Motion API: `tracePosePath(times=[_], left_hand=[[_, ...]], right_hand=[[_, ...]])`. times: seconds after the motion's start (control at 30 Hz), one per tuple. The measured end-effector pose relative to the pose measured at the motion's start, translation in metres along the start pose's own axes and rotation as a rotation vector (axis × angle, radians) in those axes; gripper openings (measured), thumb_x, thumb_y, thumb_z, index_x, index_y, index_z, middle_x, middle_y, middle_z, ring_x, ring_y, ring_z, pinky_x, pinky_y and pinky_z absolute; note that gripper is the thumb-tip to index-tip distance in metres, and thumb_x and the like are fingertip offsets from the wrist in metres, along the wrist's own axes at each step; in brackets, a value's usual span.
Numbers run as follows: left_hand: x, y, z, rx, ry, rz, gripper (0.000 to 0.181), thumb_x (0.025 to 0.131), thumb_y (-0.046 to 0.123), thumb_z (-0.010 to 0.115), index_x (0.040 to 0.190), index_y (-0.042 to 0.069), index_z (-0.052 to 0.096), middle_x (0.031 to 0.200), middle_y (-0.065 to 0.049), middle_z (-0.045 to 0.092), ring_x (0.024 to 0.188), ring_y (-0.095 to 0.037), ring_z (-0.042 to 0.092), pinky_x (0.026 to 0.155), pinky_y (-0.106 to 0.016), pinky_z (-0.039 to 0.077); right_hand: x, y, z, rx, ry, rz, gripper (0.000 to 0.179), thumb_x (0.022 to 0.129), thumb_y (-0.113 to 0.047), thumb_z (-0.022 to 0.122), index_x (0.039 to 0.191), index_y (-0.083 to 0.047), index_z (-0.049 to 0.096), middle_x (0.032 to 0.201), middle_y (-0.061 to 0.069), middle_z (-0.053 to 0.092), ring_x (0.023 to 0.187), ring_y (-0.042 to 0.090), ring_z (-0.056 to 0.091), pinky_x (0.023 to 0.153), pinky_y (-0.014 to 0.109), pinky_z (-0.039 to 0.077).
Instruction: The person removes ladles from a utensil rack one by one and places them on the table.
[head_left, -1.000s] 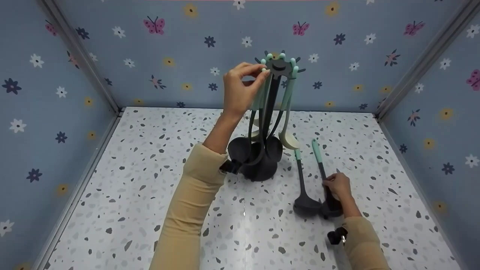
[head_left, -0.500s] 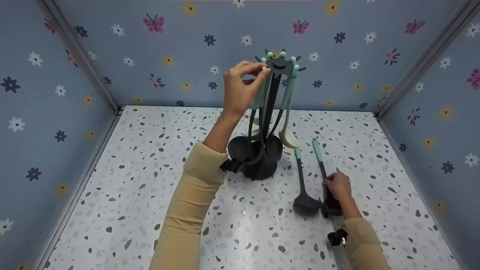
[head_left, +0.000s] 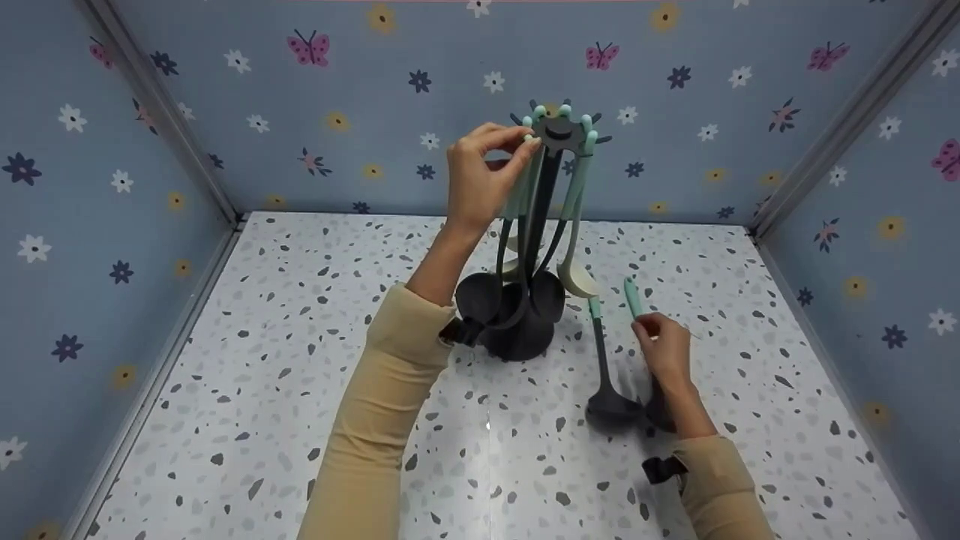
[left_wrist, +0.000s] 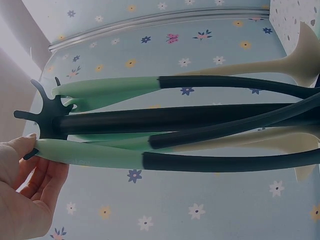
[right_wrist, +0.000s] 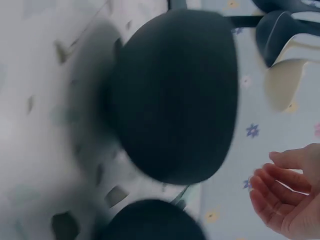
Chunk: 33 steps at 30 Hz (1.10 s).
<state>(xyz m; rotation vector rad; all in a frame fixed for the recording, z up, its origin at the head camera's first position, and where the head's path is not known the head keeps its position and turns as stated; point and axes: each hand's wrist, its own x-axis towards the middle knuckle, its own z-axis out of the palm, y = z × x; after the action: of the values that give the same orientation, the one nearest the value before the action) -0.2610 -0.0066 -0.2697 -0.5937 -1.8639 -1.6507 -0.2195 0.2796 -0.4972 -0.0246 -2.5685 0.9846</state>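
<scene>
My left hand [head_left: 476, 176] reaches to the top of a black utensil rack [head_left: 559, 133]. Its thumb and index finger pinch the hooked end of a green-handled utensil [left_wrist: 100, 154], whose head I cannot single out. Several utensils with green handles hang around the rack, some with black heads, others cream. On the table right of the rack lie a black ladle [head_left: 611, 409] and a second green-handled black utensil [head_left: 633, 296]. Over that second one hovers my right hand [head_left: 667, 349], fingers loosely bent; in the right wrist view nothing shows between them. It partly hides the shaft and head.
The white speckled tabletop [head_left: 300, 360] is bounded by blue flowered walls [head_left: 450, 67] at the back and sides. The rack's round black base [head_left: 521, 341] stands near the middle. A cream ladle [head_left: 577, 279] hangs above the lying ladle's handle.
My right hand has slid up from the second utensil's lower shaft to near its green handle. The left hand has stayed at the rack's top, and the utensils lie unmoved.
</scene>
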Motion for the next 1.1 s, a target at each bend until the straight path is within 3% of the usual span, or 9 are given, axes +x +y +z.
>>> tracePosePath(times=[0.17, 0.23, 0.27, 0.43, 0.5, 0.67, 0.9, 1.1], left_hand=[[-0.002, 0.012, -0.002, 0.017, -0.004, -0.013, 0.017, 0.081, 0.004, 0.064, 0.092, -0.009, 0.066, 0.085, -0.015, 0.061, 0.077, -0.018, 0.059, 0.066, -0.022, 0.052], [-0.001, 0.005, -0.001, 0.011, -0.004, -0.004, 0.017, 0.081, 0.006, 0.064, 0.092, -0.007, 0.067, 0.085, -0.013, 0.062, 0.077, -0.016, 0.059, 0.066, -0.021, 0.052], [0.0, 0.001, -0.001, 0.007, -0.004, -0.004, 0.017, 0.081, 0.007, 0.064, 0.092, -0.006, 0.067, 0.084, -0.012, 0.062, 0.077, -0.014, 0.059, 0.066, -0.021, 0.052], [0.002, -0.012, 0.001, -0.01, -0.007, 0.0, 0.018, 0.081, 0.011, 0.065, 0.092, -0.003, 0.068, 0.084, -0.009, 0.062, 0.077, -0.013, 0.058, 0.066, -0.021, 0.052], [0.003, -0.014, 0.001, -0.013, -0.008, 0.001, 0.018, 0.081, 0.011, 0.065, 0.092, -0.003, 0.068, 0.084, -0.009, 0.061, 0.077, -0.013, 0.058, 0.066, -0.021, 0.052], [0.003, -0.015, 0.001, -0.02, -0.006, -0.006, 0.018, 0.081, 0.011, 0.065, 0.092, -0.003, 0.068, 0.084, -0.009, 0.061, 0.077, -0.013, 0.058, 0.066, -0.021, 0.052], [0.002, -0.011, 0.0, -0.026, 0.004, -0.01, 0.018, 0.081, 0.01, 0.065, 0.092, -0.004, 0.068, 0.084, -0.011, 0.062, 0.077, -0.014, 0.059, 0.066, -0.021, 0.052], [-0.003, 0.014, -0.003, -0.009, 0.002, -0.025, 0.017, 0.081, 0.002, 0.063, 0.092, -0.01, 0.065, 0.086, -0.017, 0.061, 0.078, -0.02, 0.059, 0.066, -0.022, 0.052]], right_hand=[[0.001, -0.026, 0.001, 0.113, 0.11, -0.131, 0.014, 0.083, -0.01, 0.063, 0.088, 0.003, 0.066, 0.08, 0.014, 0.065, 0.069, 0.024, 0.061, 0.057, 0.033, 0.051], [0.001, -0.034, 0.002, 0.184, 0.143, -0.18, 0.017, 0.084, -0.013, 0.062, 0.089, 0.002, 0.066, 0.08, 0.014, 0.064, 0.07, 0.025, 0.061, 0.058, 0.036, 0.052], [0.005, -0.027, 0.008, 0.258, 0.159, -0.218, 0.02, 0.085, -0.018, 0.062, 0.092, -0.001, 0.066, 0.083, 0.012, 0.064, 0.071, 0.022, 0.061, 0.06, 0.034, 0.052], [0.007, -0.048, 0.01, 0.354, 0.205, -0.297, 0.021, 0.084, -0.019, 0.062, 0.095, -0.002, 0.066, 0.085, 0.011, 0.064, 0.075, 0.02, 0.06, 0.061, 0.034, 0.052], [0.002, -0.078, 0.001, 0.313, 0.218, -0.302, 0.016, 0.083, -0.008, 0.063, 0.093, 0.004, 0.065, 0.085, 0.016, 0.063, 0.075, 0.024, 0.06, 0.062, 0.032, 0.051], [-0.001, -0.119, -0.006, 0.358, 0.229, -0.35, 0.017, 0.077, 0.007, 0.063, 0.093, 0.012, 0.061, 0.086, 0.024, 0.062, 0.078, 0.031, 0.06, 0.063, 0.029, 0.051], [0.008, -0.136, 0.007, 0.466, 0.206, -0.387, 0.019, 0.077, 0.008, 0.063, 0.095, 0.013, 0.059, 0.089, 0.026, 0.06, 0.079, 0.035, 0.059, 0.065, 0.031, 0.051], [0.014, -0.142, 0.019, 0.556, 0.177, -0.393, 0.022, 0.078, 0.008, 0.063, 0.099, 0.014, 0.058, 0.092, 0.026, 0.059, 0.082, 0.035, 0.058, 0.067, 0.037, 0.051]])
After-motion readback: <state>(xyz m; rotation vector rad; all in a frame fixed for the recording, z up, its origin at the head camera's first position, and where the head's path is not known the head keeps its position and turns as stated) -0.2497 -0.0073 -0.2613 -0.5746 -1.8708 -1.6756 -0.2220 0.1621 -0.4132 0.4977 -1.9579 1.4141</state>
